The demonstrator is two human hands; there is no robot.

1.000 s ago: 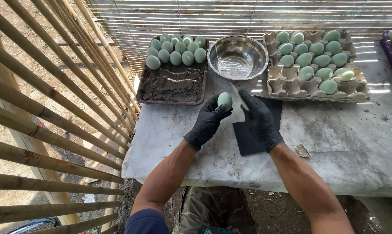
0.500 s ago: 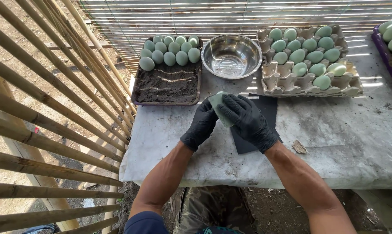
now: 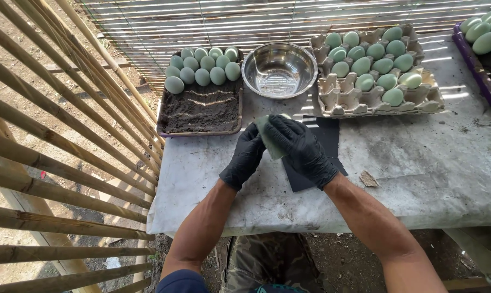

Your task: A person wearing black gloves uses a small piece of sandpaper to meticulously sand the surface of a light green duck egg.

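Your left hand (image 3: 244,157) and right hand (image 3: 302,150), both in black gloves, clasp pale green egg (image 3: 271,142) inside grey-green abrasive sheet, above black sheet (image 3: 316,157) on table (image 3: 419,168). Rub lightly, turn egg steadily (shell likely cracks under squeeze). Keep it low over table.

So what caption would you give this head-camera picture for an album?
Two black-gloved hands, left and right, rub a pale green egg with a sheet over a grey table, egg trays behind.

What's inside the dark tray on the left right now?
The dark tray holds two rows of pale green eggs at its far end, and dark soil-like matter fills the rest. What lies beneath the eggs and that matter is covered.
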